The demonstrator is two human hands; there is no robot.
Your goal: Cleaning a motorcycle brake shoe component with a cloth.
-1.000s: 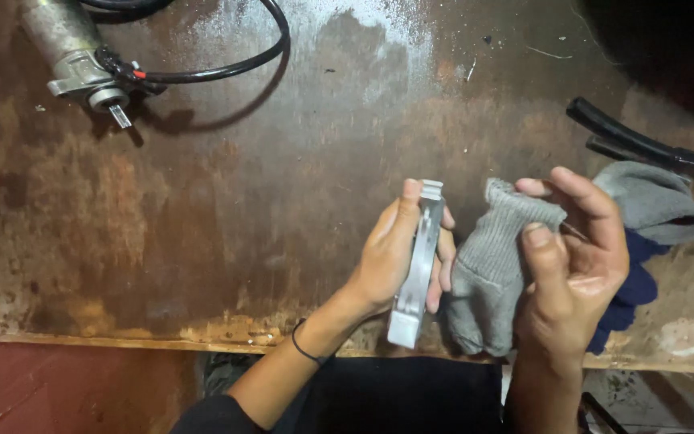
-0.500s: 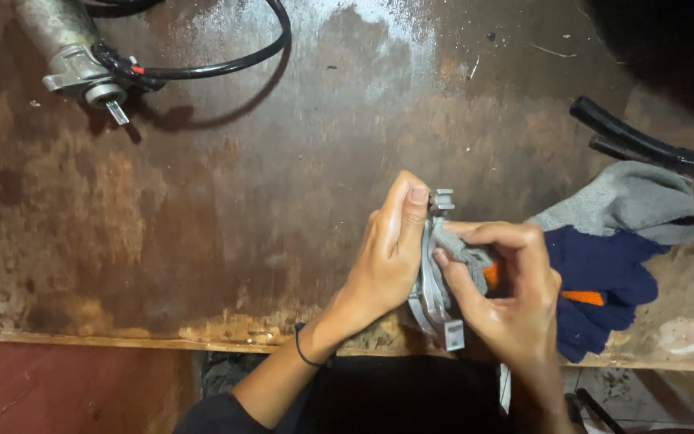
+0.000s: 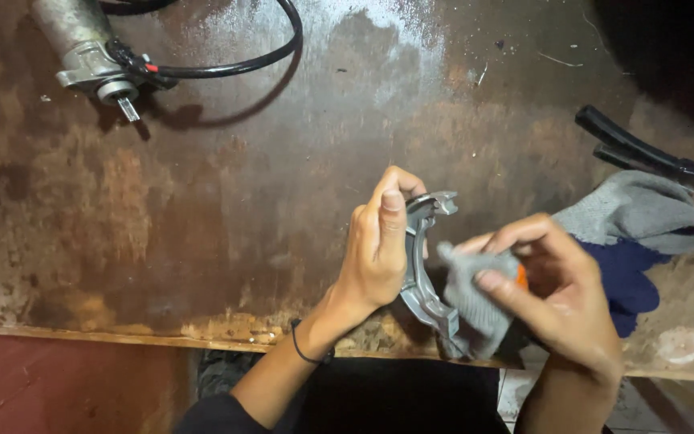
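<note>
Pretty rusty, stained metal desk (image 3: 226,233). On it: a small motor (image 3: 82,48) with black cable (image 3: 234,64), black-handled pliers (image 3: 644,153), grey-and-blue gloves (image 3: 636,217).

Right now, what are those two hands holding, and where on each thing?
The left hand grips a curved grey metal part around its upper half. The right hand pinches a bunched grey cloth against that part's inner side.

Both forearms are bare, with no gloves on either hand. The left hand (image 3: 379,253) has short, plain nails and wears no rings; a thin black band (image 3: 308,351) circles its wrist. The right hand (image 3: 556,293) is likewise ringless, its wrist bare. At the near edge, dark clothing (image 3: 395,402) covers the body, with a dark sleeve at the left elbow.
</note>
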